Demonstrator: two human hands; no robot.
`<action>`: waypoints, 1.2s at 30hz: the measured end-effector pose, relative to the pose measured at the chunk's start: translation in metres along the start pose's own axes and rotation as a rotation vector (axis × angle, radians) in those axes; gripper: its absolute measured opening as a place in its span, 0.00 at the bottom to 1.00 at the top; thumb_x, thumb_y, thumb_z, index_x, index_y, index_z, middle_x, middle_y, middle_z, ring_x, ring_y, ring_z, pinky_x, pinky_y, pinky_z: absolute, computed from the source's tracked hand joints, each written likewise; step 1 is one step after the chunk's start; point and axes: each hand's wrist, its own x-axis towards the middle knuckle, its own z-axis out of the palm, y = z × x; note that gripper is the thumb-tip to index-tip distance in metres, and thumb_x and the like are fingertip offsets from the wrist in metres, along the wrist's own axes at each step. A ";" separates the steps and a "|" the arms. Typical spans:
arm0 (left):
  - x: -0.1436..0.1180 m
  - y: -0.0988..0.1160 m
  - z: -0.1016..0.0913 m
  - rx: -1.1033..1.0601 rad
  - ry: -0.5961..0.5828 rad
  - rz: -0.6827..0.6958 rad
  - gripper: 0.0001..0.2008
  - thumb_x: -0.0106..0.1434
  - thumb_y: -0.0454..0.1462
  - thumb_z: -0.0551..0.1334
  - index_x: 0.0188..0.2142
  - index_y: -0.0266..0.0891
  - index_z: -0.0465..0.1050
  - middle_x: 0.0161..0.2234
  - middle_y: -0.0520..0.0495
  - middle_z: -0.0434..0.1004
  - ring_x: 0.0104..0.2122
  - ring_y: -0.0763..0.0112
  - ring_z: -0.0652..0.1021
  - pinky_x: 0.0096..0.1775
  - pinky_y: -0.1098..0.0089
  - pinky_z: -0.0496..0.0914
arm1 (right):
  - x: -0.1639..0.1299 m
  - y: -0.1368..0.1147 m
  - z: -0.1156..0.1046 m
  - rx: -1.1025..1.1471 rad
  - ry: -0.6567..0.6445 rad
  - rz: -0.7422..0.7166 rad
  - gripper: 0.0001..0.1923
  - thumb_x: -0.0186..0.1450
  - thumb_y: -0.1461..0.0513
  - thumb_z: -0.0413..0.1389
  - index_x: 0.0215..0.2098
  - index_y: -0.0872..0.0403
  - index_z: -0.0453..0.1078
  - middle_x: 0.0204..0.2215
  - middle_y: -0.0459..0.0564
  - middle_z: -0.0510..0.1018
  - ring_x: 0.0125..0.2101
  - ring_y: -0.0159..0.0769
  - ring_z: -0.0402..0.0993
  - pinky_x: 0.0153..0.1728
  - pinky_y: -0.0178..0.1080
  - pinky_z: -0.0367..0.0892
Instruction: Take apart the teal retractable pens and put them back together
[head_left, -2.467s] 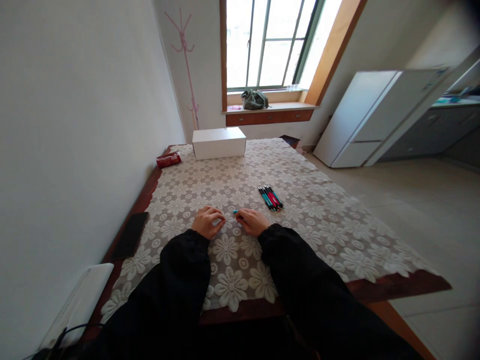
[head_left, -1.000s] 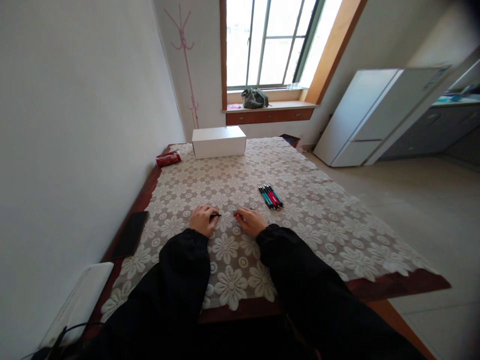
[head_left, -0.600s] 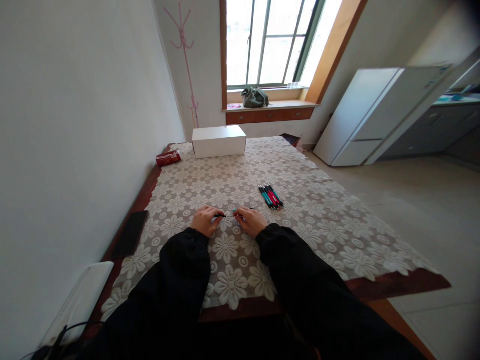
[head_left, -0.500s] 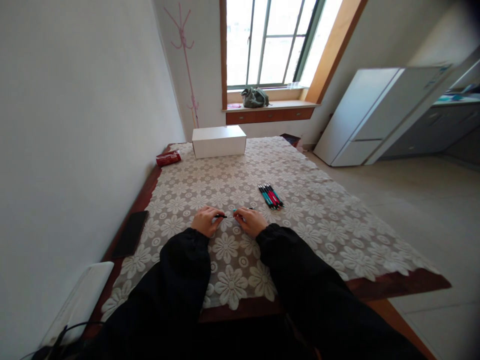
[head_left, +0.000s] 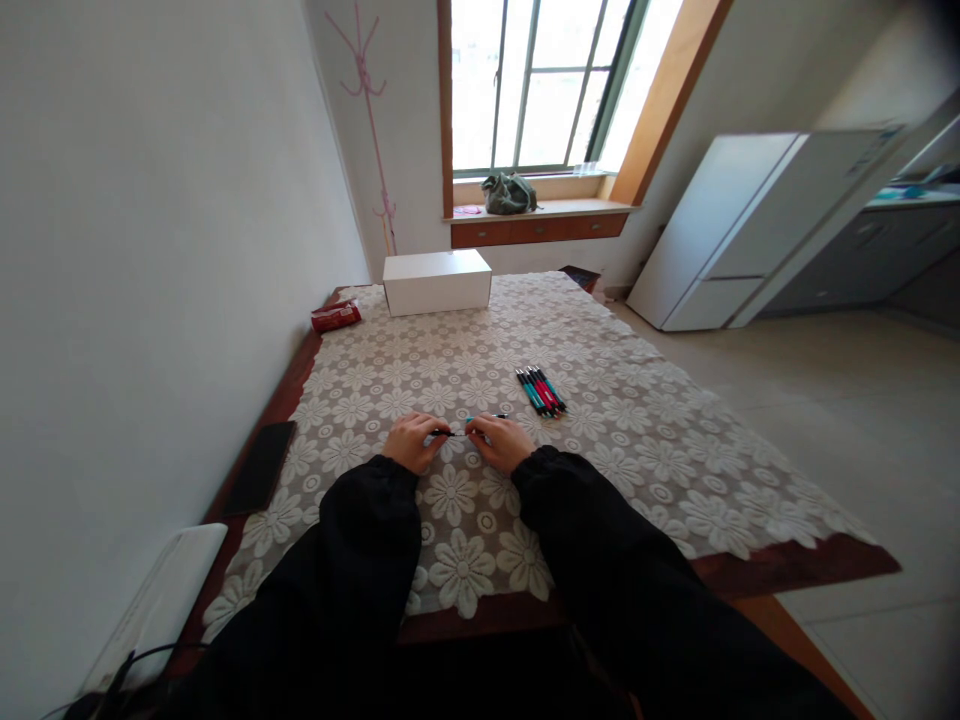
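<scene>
My left hand [head_left: 411, 440] is closed in a pinch around a slim black pen part [head_left: 442, 433] that points right. Facing it, my right hand [head_left: 502, 441] has its thumb and fingertips pinched at a thin pale piece [head_left: 460, 434] in line with the black part. Whether the two pieces touch I cannot tell. Just behind the right fingers lies a teal and black pen part [head_left: 501, 416], partly covered by them. Farther right, several teal, red and black pens [head_left: 541, 392] lie side by side on the flowered lace tablecloth [head_left: 450, 495].
A white box [head_left: 438, 285] stands at the table's far end, with a red packet [head_left: 336, 316] left of it. Along the left edge lie a black phone-like slab [head_left: 260, 467] and a white device [head_left: 161, 600] with cables. The wall borders the left side.
The right fingertips have shifted very slightly, and a little more of the teal part behind them shows. Otherwise hands and pens keep their places.
</scene>
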 end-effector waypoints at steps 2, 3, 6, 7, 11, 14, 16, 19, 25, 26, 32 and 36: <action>0.000 0.000 0.000 -0.006 -0.001 0.011 0.07 0.62 0.37 0.63 0.39 0.46 0.77 0.41 0.50 0.80 0.42 0.64 0.77 0.46 0.63 0.68 | 0.000 -0.001 0.000 0.008 0.002 -0.009 0.06 0.67 0.63 0.53 0.41 0.51 0.71 0.37 0.48 0.76 0.35 0.34 0.71 0.35 0.34 0.60; 0.000 0.000 0.000 -0.008 0.000 0.016 0.06 0.62 0.37 0.63 0.39 0.46 0.77 0.41 0.50 0.80 0.43 0.64 0.77 0.46 0.63 0.69 | 0.000 -0.001 0.000 0.010 0.004 -0.011 0.06 0.67 0.63 0.53 0.41 0.51 0.71 0.37 0.48 0.76 0.35 0.34 0.71 0.35 0.34 0.60; 0.000 0.000 0.000 -0.013 0.005 0.026 0.06 0.62 0.37 0.63 0.39 0.46 0.77 0.41 0.49 0.80 0.43 0.64 0.77 0.46 0.63 0.69 | 0.000 0.000 0.000 0.017 0.006 -0.022 0.07 0.67 0.64 0.53 0.41 0.51 0.71 0.36 0.48 0.76 0.36 0.34 0.71 0.35 0.34 0.60; 0.000 -0.001 0.000 -0.014 0.006 0.029 0.06 0.62 0.37 0.63 0.39 0.46 0.77 0.41 0.49 0.80 0.43 0.64 0.77 0.46 0.64 0.69 | 0.000 0.000 0.000 0.021 0.006 -0.026 0.07 0.67 0.64 0.53 0.41 0.51 0.71 0.36 0.48 0.76 0.36 0.34 0.71 0.36 0.34 0.60; 0.000 -0.001 0.000 -0.024 0.006 0.041 0.06 0.62 0.37 0.63 0.39 0.45 0.77 0.41 0.50 0.80 0.43 0.65 0.77 0.47 0.64 0.69 | 0.001 0.001 0.001 0.043 0.013 -0.033 0.07 0.67 0.65 0.53 0.41 0.52 0.72 0.36 0.48 0.76 0.36 0.34 0.71 0.37 0.34 0.61; 0.000 -0.001 0.000 -0.032 0.004 0.047 0.07 0.62 0.37 0.62 0.40 0.45 0.77 0.41 0.50 0.80 0.43 0.65 0.77 0.47 0.64 0.69 | 0.000 0.001 0.000 0.050 0.021 -0.030 0.07 0.67 0.65 0.53 0.41 0.52 0.71 0.37 0.48 0.76 0.36 0.34 0.71 0.37 0.34 0.61; 0.000 -0.001 0.000 -0.032 0.003 0.047 0.07 0.62 0.37 0.62 0.40 0.45 0.77 0.40 0.50 0.81 0.42 0.65 0.77 0.47 0.63 0.69 | 0.000 0.000 0.000 0.048 0.022 -0.029 0.07 0.67 0.64 0.53 0.41 0.52 0.71 0.37 0.48 0.76 0.36 0.34 0.71 0.36 0.34 0.61; -0.001 0.001 -0.001 -0.020 0.003 0.038 0.08 0.62 0.36 0.62 0.41 0.45 0.77 0.39 0.50 0.81 0.41 0.64 0.77 0.47 0.62 0.70 | 0.000 -0.001 -0.001 0.042 0.016 -0.031 0.07 0.67 0.64 0.52 0.41 0.52 0.72 0.37 0.48 0.76 0.36 0.34 0.71 0.37 0.34 0.61; -0.001 0.003 -0.001 -0.013 -0.002 0.036 0.08 0.62 0.36 0.62 0.41 0.45 0.77 0.39 0.50 0.81 0.41 0.64 0.77 0.47 0.61 0.69 | 0.000 -0.001 -0.001 0.046 0.024 -0.034 0.06 0.67 0.64 0.52 0.40 0.53 0.72 0.36 0.49 0.75 0.35 0.34 0.70 0.37 0.34 0.61; -0.001 0.003 -0.001 -0.018 -0.006 0.041 0.08 0.62 0.36 0.62 0.41 0.45 0.77 0.39 0.50 0.81 0.41 0.64 0.77 0.47 0.61 0.69 | 0.000 -0.001 -0.001 0.053 0.023 -0.037 0.06 0.67 0.64 0.52 0.39 0.53 0.71 0.35 0.49 0.75 0.35 0.34 0.70 0.37 0.34 0.61; 0.000 0.002 -0.001 -0.032 -0.012 0.069 0.09 0.62 0.36 0.63 0.42 0.45 0.77 0.38 0.50 0.81 0.40 0.65 0.78 0.46 0.62 0.69 | 0.001 0.000 0.002 0.117 0.017 -0.061 0.05 0.67 0.64 0.53 0.39 0.53 0.71 0.33 0.48 0.74 0.34 0.33 0.69 0.37 0.34 0.61; 0.000 0.003 -0.002 -0.040 -0.015 0.083 0.08 0.62 0.36 0.63 0.42 0.45 0.77 0.38 0.49 0.81 0.40 0.65 0.78 0.45 0.63 0.70 | 0.002 -0.001 0.004 0.156 0.013 -0.067 0.06 0.65 0.66 0.53 0.40 0.54 0.70 0.33 0.48 0.75 0.34 0.33 0.70 0.37 0.34 0.62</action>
